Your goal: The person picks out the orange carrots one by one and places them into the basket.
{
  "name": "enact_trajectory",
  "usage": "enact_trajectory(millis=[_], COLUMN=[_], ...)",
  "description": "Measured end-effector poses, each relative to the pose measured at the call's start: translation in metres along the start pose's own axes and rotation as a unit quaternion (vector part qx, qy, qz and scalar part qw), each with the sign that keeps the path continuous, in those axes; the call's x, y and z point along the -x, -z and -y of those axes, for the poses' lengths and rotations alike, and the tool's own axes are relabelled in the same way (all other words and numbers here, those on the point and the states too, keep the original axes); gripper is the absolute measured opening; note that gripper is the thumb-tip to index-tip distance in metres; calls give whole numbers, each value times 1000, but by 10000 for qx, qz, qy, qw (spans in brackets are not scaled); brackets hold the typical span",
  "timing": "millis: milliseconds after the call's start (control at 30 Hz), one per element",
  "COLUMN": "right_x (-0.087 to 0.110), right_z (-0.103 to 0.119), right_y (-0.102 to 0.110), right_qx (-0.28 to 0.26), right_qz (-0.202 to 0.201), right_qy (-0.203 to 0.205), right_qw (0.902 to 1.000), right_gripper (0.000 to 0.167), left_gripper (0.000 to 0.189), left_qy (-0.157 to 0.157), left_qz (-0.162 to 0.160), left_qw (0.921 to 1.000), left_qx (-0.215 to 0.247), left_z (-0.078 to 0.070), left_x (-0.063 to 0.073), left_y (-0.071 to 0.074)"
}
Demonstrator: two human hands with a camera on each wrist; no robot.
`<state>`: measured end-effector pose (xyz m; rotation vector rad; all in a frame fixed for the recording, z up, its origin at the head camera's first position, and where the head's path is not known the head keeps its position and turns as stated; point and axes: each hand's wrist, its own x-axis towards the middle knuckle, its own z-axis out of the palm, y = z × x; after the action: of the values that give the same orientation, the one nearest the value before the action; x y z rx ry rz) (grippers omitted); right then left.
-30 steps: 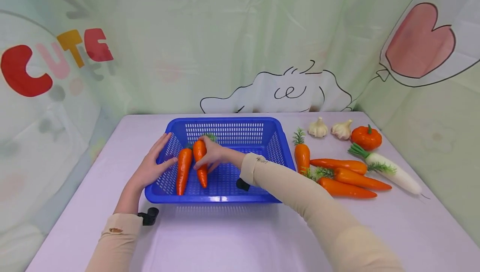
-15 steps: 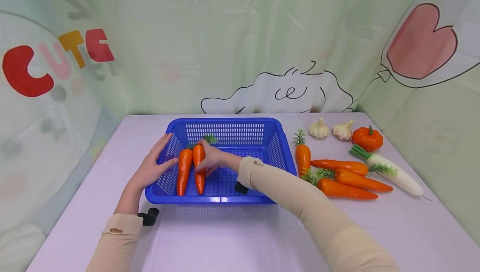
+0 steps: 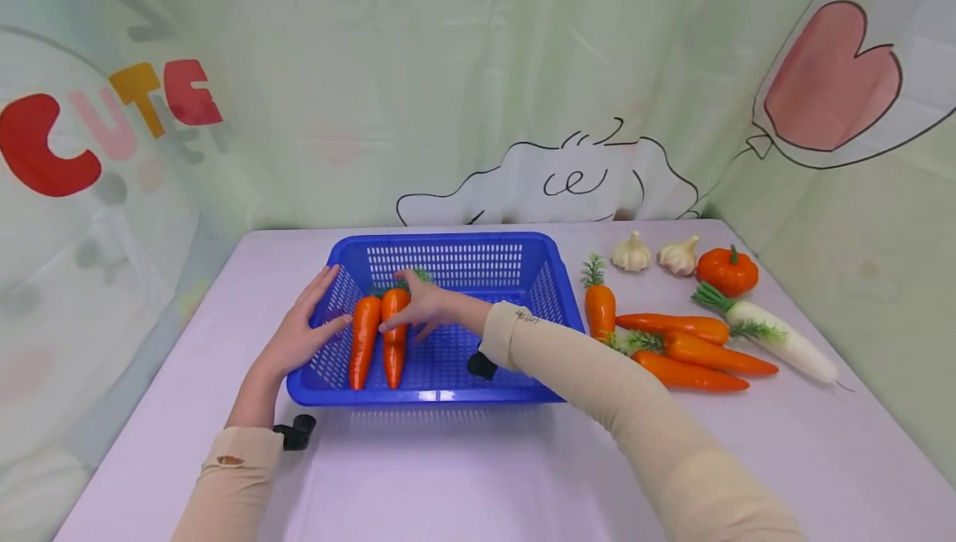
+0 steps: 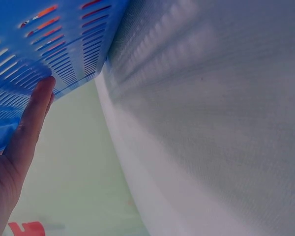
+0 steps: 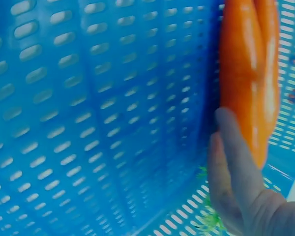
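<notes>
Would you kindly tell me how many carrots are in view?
6. Two lie side by side in the blue basket: and. Four lie on the table to its right.

R hand laid 2nd carrot beside 1st; fingers loosening.

Basket: glossy perforated plastic. Carrots: smooth, shiny plastic look. Table cover: matt cloth. Backdrop: wrinkled fabric.

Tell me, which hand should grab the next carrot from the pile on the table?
Probably the right hand. It rests on a carrot in the blue basket and sits on the side of the carrot pile. The left hand is on the basket's far wall, farther from the pile.
</notes>
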<state>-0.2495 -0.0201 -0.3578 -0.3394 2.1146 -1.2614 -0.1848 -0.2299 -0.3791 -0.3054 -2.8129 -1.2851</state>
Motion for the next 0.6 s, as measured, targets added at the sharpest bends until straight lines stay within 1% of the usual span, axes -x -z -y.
enact_trajectory(millis=[200, 400, 600], right_x=[10, 21, 37], right_z=[10, 14, 16], right_y=[9, 23, 39], right_qx=[56, 58, 307], right_qz=[55, 64, 14], right_qy=[103, 242, 477], right_qw=[9999, 9997, 9984], right_gripper=[88, 86, 89], left_gripper=[74, 74, 75], left_qy=[-3, 3, 17], left_qz=[-11, -32, -47], left_qw=[10000, 10000, 10000], left_qx=[1, 38, 27], left_z=[2, 2, 2], left_x=[0, 0, 0], left_y=[1, 0, -1])
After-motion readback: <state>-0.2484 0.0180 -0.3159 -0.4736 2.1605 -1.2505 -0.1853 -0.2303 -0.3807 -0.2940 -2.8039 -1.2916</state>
